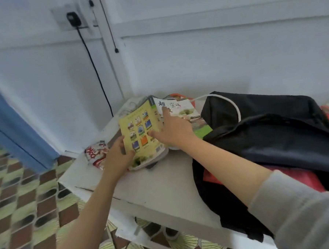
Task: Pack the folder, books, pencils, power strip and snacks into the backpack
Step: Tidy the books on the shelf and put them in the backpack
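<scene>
While both hands work the books at the far left of the white table (159, 183): left hand (117, 158) clamped on near-left edge of yellow book (139, 131), thumb on cover, fingers wrapped under. Right hand (174, 131) pressed flat across both covers, fingers spread, index on white book (180, 109), thumb on yellow cover; not closed round anything. Yellow book tilted, back cover up with grid of small pictures, overlapping the white book, which has black characters and a green band. More pages or another volume visible under the yellow one; count unclear.

Black backpack (271, 137) slumped on right half of table, just beside the books, top flap folded over, mouth toward camera. Red item (296, 176) showing inside the opening; folder or not, cannot tell. White cable (229, 102) arcs over backpack's far edge from behind the books; power strip body not identifiable. Red-and-white snack packet (95, 153) at left table edge, touching left hand's side. Grey sleeve (302, 216) on right arm. Black cord (94, 67) hangs from wall plug. Pencils not identifiable.
</scene>
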A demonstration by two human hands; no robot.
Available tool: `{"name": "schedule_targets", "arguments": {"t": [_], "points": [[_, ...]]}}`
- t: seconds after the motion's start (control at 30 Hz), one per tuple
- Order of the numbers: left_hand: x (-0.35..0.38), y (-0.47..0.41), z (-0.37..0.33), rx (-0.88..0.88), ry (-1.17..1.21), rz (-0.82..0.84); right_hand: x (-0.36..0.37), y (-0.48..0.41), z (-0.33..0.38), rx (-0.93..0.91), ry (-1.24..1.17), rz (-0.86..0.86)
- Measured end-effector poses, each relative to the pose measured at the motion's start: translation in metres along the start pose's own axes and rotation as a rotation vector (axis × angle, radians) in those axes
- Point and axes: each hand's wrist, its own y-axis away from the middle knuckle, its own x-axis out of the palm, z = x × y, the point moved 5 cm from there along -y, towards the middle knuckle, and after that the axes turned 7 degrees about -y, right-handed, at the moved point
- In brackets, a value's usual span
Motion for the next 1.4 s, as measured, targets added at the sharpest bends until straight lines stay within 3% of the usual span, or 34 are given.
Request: {"name": "schedule_targets", "arguments": {"t": [0.13,0.27,0.47,0.63,0.77,0.87,0.97,1.07,1.27,1.4], "points": [[0.005,-0.001,0.004,0.021,0.034,0.049,0.007,-0.001,0.01,-0.051,-0.122,-0.029],[0.008,-0.01,0.003,-0.002,0.083,0.07,-0.012,-0.001,0.015,-0.135,-0.26,-0.19],[0.009,-0.021,-0.019,-0.048,0.404,0.118,-0.052,0.007,0.013,-0.225,-0.487,-0.314],[0.014,-0.035,-0.05,-0.032,0.671,0.233,-0.084,0.021,-0.002,-0.208,-0.85,-0.445],[0.018,-0.047,-0.075,-0.058,1.027,0.315,-0.092,0.035,-0.019,-0.135,-1.285,-0.403],[0.017,-0.05,-0.091,-0.074,1.167,0.399,-0.091,0.045,-0.027,-0.098,-1.456,-0.357],[0.009,-0.051,-0.105,-0.007,1.18,0.426,-0.089,0.052,-0.032,-0.137,-1.46,-0.271],[-0.004,-0.053,-0.116,0.186,1.106,0.515,-0.094,0.056,-0.04,-0.187,-1.408,-0.221],[-0.016,-0.049,-0.14,0.512,0.79,0.768,-0.143,0.054,-0.055,-0.228,-1.114,-0.198],[-0.02,-0.054,-0.153,0.617,0.592,0.787,-0.153,0.06,-0.061,-0.164,-0.943,0.055]]}}
